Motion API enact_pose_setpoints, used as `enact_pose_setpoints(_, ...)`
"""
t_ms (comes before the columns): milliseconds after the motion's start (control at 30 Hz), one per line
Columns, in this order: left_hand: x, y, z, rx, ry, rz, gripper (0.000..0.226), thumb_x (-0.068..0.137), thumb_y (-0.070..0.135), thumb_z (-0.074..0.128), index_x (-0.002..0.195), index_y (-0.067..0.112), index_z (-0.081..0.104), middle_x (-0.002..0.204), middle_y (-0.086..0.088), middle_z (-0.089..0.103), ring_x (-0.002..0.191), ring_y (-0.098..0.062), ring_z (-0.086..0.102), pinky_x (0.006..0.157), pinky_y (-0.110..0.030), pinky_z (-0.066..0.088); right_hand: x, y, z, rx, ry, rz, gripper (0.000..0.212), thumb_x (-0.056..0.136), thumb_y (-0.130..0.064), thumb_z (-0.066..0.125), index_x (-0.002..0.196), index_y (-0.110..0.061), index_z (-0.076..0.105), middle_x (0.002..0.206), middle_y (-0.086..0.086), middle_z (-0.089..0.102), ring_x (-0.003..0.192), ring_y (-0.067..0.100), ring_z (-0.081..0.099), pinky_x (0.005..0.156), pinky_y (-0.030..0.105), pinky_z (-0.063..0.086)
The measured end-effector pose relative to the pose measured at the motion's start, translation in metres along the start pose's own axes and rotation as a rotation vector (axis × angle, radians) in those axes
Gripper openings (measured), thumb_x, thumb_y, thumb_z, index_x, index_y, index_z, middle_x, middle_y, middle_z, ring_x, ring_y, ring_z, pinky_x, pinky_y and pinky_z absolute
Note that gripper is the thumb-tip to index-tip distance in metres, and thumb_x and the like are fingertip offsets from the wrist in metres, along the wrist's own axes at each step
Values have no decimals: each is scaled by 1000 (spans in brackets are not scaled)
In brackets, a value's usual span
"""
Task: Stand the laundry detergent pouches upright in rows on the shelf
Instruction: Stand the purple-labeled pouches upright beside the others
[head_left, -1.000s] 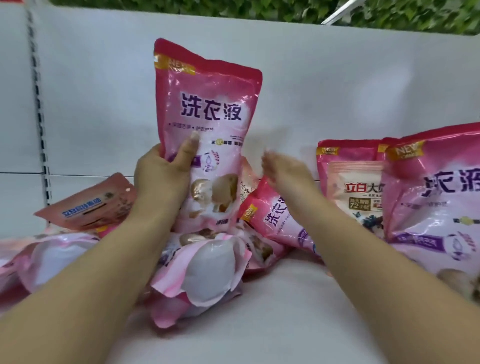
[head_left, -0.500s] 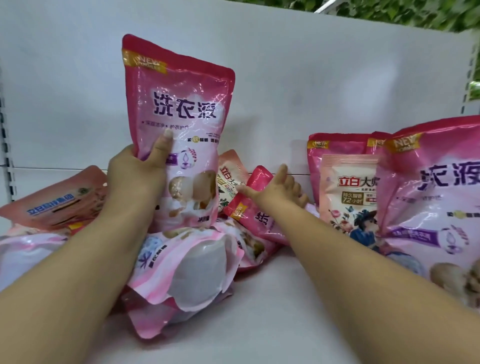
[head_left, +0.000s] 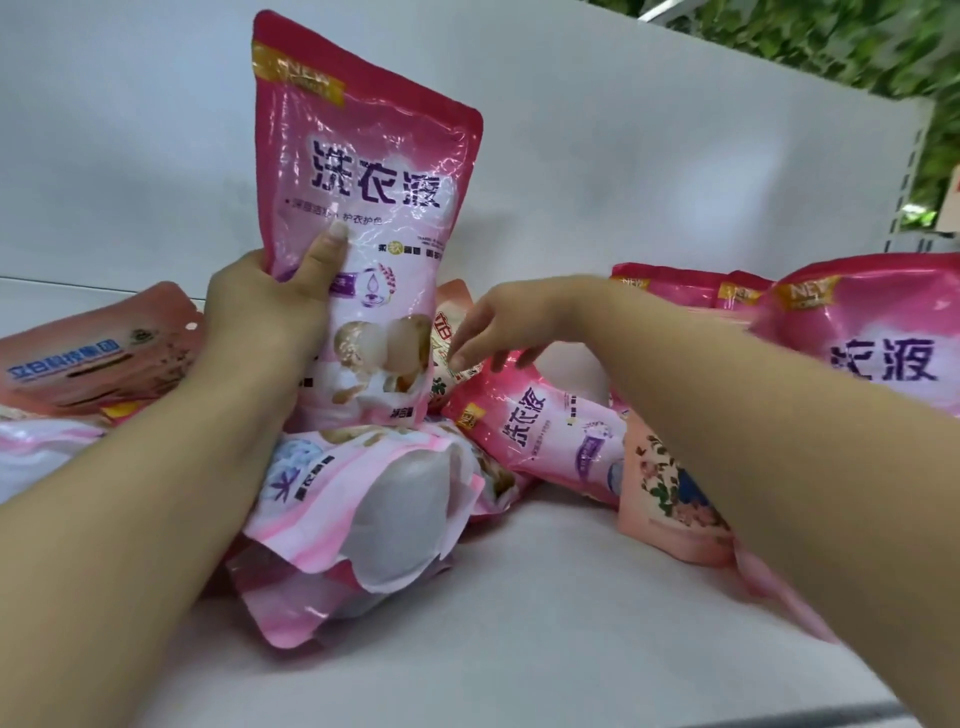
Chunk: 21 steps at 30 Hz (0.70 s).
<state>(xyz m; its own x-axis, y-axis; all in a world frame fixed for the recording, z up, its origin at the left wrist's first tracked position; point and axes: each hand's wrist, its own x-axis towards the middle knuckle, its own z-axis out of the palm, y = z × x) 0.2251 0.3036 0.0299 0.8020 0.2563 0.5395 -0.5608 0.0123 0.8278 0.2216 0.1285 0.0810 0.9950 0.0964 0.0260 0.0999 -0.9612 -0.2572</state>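
Note:
My left hand (head_left: 260, 317) grips a tall pink detergent pouch (head_left: 374, 171) by its left edge and holds it upright above a heap of fallen pouches. A pink-and-white pouch (head_left: 384, 499) lies on its side under it. My right hand (head_left: 498, 332) hovers with fingers spread over a tipped pink pouch (head_left: 540, 431) and the small orange pouch (head_left: 449, 332) behind it, holding nothing. On the right, pink pouches (head_left: 872, 343) stand upright, and a pale pink floral pouch (head_left: 670, 499) leans under my right forearm.
An orange-pink pouch (head_left: 93, 358) lies flat at the left, with more fallen pouches (head_left: 41, 452) beneath it. The white shelf board (head_left: 519, 623) runs to its front edge below. A white back panel (head_left: 623, 156) closes the rear; a slotted upright (head_left: 909, 166) marks the right end.
The view has shifted left and closer. My right hand lifted off the tipped pink pouch and now hovers with fingers spread toward the orange pouch. My left hand keeps its grip on the tall pouch.

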Motion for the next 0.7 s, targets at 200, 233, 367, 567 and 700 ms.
enact_pose_setpoints(200,2,-2,-1,-21,-9,-22,34,80,54,57,89,21,55,74,5,58,81,-22,57,75,-28,43,28,7,7,-53,-212,134,18,81,-17,67,99,-14,64,83,5,63,67,16,55,65,25,48)
enact_pose_setpoints(233,3,-2,-1,-24,-11,-24,35,79,54,57,89,21,56,76,3,60,81,-22,57,76,-29,44,32,9,9,-62,-203,133,12,80,-15,67,92,-13,64,81,6,62,66,16,54,64,24,48)
enact_pose_setpoints(367,3,-3,-1,-16,-16,-19,36,79,55,56,87,20,55,68,8,54,68,-17,54,72,-27,41,39,6,2,-233,-100,130,11,78,-16,71,87,-10,68,52,-5,60,47,6,52,53,15,49)
enact_pose_setpoints(567,3,-2,-1,-8,-23,-31,35,79,54,56,86,20,53,67,8,52,76,-22,54,74,-28,41,10,3,-49,-413,53,144,11,76,-15,72,86,-11,71,56,-4,65,60,12,58,62,23,53)
enact_pose_setpoints(700,0,0,-1,1,-34,-26,34,80,53,55,91,20,56,69,5,54,69,-19,52,71,-27,36,-9,10,-78,-510,112,219,2,78,-8,70,78,-10,70,52,-3,64,42,5,59,58,22,55)
